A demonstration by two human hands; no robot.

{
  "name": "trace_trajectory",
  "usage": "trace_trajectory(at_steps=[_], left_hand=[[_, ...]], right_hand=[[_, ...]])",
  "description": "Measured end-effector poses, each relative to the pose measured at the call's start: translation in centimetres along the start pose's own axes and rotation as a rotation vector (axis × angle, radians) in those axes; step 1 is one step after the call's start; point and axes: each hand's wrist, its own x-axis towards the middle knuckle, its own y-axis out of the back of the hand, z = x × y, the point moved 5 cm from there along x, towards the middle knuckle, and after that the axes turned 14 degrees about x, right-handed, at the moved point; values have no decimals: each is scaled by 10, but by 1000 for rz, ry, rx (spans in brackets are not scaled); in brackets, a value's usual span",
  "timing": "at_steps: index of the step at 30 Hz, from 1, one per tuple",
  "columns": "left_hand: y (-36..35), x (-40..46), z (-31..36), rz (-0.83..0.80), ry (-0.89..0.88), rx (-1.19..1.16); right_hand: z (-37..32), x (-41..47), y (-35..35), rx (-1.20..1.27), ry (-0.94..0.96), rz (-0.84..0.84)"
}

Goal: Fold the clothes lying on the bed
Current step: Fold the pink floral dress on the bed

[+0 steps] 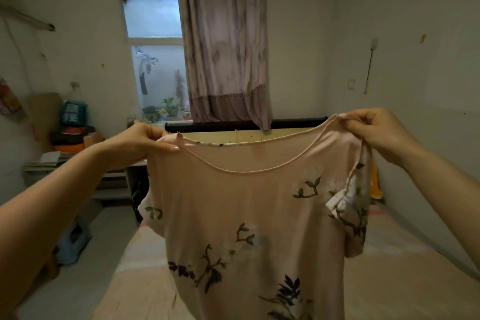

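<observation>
A pale pink short-sleeved top [249, 215] with dark and white flower prints hangs in the air in front of me, spread wide above the bed [384, 267]. My left hand [145, 141] pinches its left shoulder by the neckline. My right hand [376, 130] pinches the right shoulder, where the sleeve is bunched and partly turned. The top's lower part runs out of the frame at the bottom.
The bed's dark headboard [233, 125] stands behind the top, under a mauve curtain [226, 47] and a window [155, 60]. A cluttered desk [65, 158] and a blue stool [75, 241] are on the left. A wall runs along the bed's right side.
</observation>
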Motion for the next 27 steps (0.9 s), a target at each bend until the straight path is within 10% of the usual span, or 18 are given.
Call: trace_trajectory(at_steps=[27], left_hand=[[108, -49, 87, 1116, -285, 28]], right_hand=[[-131, 28, 10, 44, 437, 244]])
